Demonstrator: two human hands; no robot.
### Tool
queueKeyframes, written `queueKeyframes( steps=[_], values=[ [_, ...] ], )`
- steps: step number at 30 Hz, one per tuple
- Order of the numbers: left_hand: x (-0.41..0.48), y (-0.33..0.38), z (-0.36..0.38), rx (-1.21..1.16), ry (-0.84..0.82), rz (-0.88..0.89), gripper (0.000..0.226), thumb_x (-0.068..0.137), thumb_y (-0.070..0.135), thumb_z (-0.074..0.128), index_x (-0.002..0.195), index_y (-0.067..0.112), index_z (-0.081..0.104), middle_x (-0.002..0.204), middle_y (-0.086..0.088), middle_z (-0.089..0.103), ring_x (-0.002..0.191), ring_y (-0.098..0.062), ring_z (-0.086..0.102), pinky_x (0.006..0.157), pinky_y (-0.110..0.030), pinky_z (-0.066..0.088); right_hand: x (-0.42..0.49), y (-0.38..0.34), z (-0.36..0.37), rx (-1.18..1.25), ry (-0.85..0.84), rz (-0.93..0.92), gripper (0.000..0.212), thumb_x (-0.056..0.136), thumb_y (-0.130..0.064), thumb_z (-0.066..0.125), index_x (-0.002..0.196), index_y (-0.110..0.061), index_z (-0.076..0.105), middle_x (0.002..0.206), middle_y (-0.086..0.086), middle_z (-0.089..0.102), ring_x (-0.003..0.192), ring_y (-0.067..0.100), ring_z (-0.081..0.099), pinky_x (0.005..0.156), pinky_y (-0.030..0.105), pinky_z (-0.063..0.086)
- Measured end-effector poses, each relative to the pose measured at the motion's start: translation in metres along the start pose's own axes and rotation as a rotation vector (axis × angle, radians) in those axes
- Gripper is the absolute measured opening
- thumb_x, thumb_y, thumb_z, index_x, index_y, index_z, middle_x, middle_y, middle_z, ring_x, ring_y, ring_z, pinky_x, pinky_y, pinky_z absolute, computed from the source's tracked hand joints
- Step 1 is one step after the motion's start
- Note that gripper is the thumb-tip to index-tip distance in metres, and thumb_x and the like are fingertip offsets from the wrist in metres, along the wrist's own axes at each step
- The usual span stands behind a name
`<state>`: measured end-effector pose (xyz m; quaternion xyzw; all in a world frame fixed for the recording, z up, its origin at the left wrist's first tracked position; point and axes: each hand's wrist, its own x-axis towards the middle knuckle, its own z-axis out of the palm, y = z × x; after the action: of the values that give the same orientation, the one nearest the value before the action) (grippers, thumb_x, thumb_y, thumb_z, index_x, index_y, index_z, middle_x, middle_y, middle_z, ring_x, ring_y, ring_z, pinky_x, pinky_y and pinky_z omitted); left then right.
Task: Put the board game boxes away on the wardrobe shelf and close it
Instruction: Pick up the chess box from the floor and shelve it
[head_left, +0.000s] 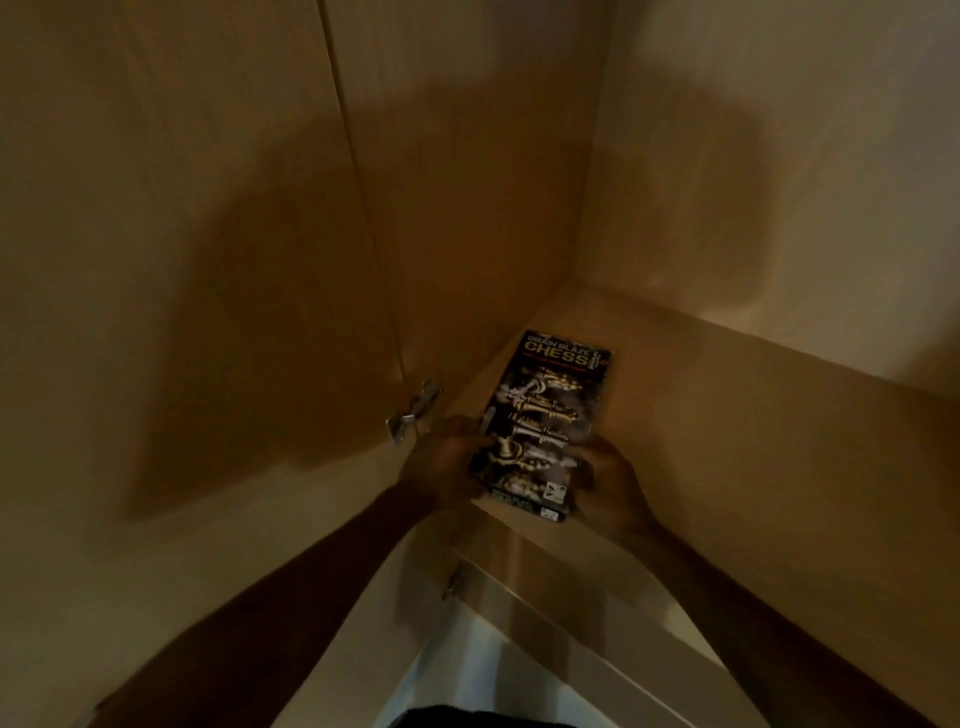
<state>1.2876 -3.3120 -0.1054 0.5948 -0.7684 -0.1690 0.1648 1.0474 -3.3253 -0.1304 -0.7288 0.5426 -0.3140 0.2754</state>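
Note:
A black chess game box (545, 405) with chess pieces and the word CHESS printed on it lies flat on the wooden wardrobe shelf (727, 431), against the shelf's left side. Its near end hangs slightly over the shelf's front edge. My left hand (441, 462) grips the box's near left edge. My right hand (608, 478) grips its near right corner. Both arms reach up from below. The fingers under the box are hidden.
The open wardrobe door (182, 260) stands at the left, with a metal hinge (413, 410) where it meets the cabinet. The wardrobe's back and right walls (779, 156) enclose the shelf. A lower shelf edge (571, 592) shows beneath. Lighting is dim.

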Motion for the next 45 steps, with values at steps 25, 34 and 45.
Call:
queueKeyframes(
  steps=[25, 34, 45],
  values=[
    [0.032, -0.015, 0.024, -0.162, 0.059, -0.215, 0.079, 0.083, 0.009, 0.058, 0.153, 0.022, 0.024, 0.160, -0.005, 0.022, 0.147, -0.028, 0.020, 0.115, -0.042, 0.033, 0.065, 0.012, 0.027, -0.041, -0.160, -0.196, 0.044, 0.079, -0.024, 0.072, 0.121, -0.011, 0.065, 0.130, 0.009, 0.054, 0.123, 0.022, 0.050, 0.098, 0.039, 0.050],
    [-0.073, 0.005, 0.057, -0.713, 0.489, -0.642, 0.022, 0.090, 0.008, 0.061, 0.108, 0.017, 0.069, 0.107, 0.005, 0.070, 0.097, -0.010, 0.066, 0.079, -0.016, 0.049, -0.017, -0.035, 0.040, 0.251, -0.222, -0.059, 0.030, 0.089, -0.021, 0.061, 0.119, -0.021, 0.064, 0.114, -0.006, 0.066, 0.100, 0.002, 0.061, 0.080, 0.019, 0.052],
    [-0.321, 0.042, 0.096, -0.876, 0.830, -1.122, 0.019, 0.092, 0.012, 0.062, 0.107, 0.020, 0.069, 0.103, 0.000, 0.073, 0.098, -0.011, 0.068, 0.089, -0.027, 0.051, -0.154, -0.083, 0.120, 0.226, -0.718, -0.082, 0.028, 0.089, -0.020, 0.064, 0.116, -0.018, 0.065, 0.091, -0.010, 0.065, 0.084, 0.002, 0.062, 0.072, 0.014, 0.048]
  ],
)
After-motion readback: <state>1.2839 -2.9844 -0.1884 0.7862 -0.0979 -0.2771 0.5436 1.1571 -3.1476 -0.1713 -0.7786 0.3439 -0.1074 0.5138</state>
